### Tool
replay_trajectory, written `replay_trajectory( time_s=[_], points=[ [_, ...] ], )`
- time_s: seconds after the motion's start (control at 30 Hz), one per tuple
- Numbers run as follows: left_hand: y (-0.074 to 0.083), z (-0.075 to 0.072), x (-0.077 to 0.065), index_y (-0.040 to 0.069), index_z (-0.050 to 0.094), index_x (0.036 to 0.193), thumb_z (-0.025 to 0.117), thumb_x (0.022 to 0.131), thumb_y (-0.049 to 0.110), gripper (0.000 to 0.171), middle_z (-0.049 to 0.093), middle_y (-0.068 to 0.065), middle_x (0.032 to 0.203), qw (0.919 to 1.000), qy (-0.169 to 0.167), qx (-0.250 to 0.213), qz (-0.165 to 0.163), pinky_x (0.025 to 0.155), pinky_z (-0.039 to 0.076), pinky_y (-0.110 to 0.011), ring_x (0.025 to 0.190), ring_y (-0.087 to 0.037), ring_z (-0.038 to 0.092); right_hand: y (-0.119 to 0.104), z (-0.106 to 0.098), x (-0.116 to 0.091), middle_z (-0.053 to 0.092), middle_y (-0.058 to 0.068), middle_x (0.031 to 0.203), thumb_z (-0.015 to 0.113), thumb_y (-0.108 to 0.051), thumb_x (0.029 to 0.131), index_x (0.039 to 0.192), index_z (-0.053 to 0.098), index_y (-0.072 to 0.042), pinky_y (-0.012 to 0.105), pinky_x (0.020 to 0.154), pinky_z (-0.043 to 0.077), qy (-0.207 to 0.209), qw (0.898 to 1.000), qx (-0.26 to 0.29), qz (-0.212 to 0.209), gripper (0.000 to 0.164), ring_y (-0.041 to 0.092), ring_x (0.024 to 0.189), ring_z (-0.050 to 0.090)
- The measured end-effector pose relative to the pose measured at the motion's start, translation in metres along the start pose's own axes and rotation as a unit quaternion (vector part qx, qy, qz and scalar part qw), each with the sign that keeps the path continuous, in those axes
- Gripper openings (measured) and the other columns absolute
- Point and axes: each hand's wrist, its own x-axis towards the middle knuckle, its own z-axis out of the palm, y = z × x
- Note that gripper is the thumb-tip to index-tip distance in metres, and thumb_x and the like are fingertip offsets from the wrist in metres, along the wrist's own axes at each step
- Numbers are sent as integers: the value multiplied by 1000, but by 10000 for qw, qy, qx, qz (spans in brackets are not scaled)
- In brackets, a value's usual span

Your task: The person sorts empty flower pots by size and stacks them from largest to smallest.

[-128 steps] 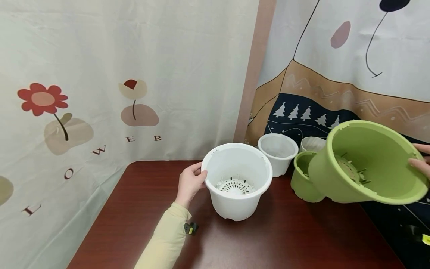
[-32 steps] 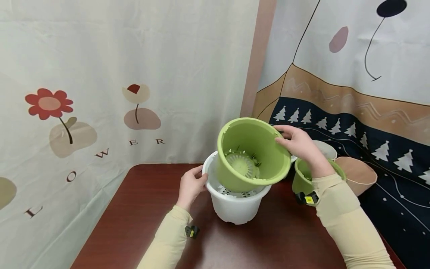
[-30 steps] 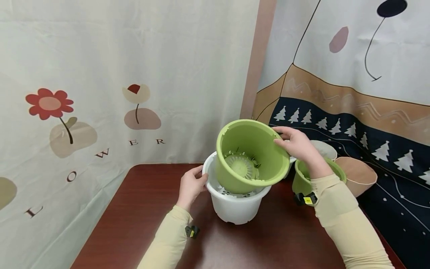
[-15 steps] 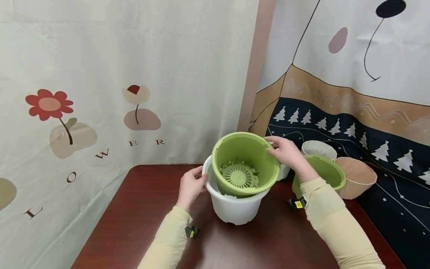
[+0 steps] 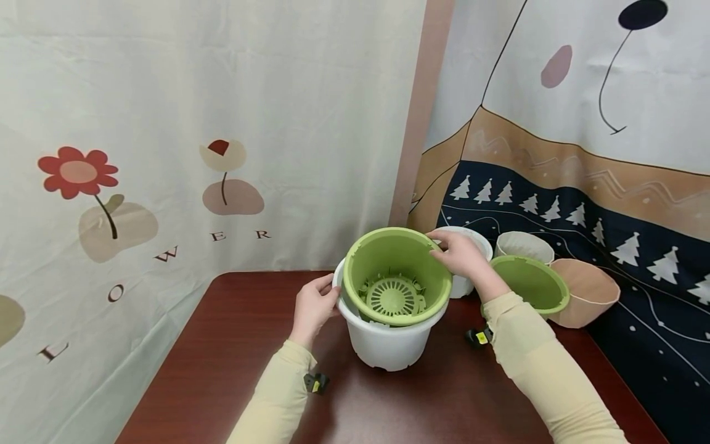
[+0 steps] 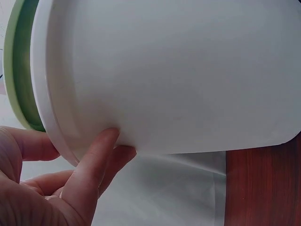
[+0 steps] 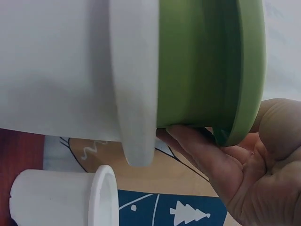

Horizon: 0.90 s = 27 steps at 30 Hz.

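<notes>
A large white flower pot (image 5: 388,351) stands upright on the dark red table. My left hand (image 5: 314,306) pinches its left rim, thumb at the lip and fingers against the outer wall, as the left wrist view shows. Partly sunk inside it is a large green flower pot (image 5: 399,259) with a slotted bottom. By its right rim my right hand (image 5: 460,254) grips this green pot, fingers under the lip outside. In the right wrist view a band of green wall (image 7: 197,66) still shows above the white rim (image 7: 136,80).
Behind my right hand stands a smaller white pot (image 5: 463,287). Further right are a small green pot (image 5: 532,283), a cream pot (image 5: 524,246) and a tan pot (image 5: 588,299), near the table's (image 5: 233,345) right edge. Printed curtains hang behind the table.
My right hand has brought the green pot from the right over the white pot, then lowered and levelled it into the white one. The left hand has stayed on the white rim.
</notes>
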Motion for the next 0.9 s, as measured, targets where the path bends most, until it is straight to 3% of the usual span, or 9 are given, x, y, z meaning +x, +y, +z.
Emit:
replay_trajectory(
  time_s=[0.3,0.7,0.9],
  points=[
    [-2,-1,1,-8,55,135,59,94,-1,42,65,-30,116,9999,-71,-137,-2,62,62,-35,77,-23,70,3,11,9,70,24,103,60,-5,95,134,55,8,40,74,59,-81,9998,-198,-29,41,33,91,67],
    [-2,-2,1,-10,53,136,56,96,-3,41,63,-32,118,9993,-183,-316,-80,66,62,-36,79,-22,68,2,21,14,71,21,100,61,-8,95,130,60,7,40,75,58,-10,9986,-446,272,38,30,86,67],
    [-2,-2,1,-10,52,137,56,96,-2,41,63,-32,119,9993,-181,-319,-42,66,62,-37,84,-24,68,0,23,14,71,22,105,61,-10,96,128,61,6,44,83,56,118,9974,-573,418,36,34,94,67]
  ],
)
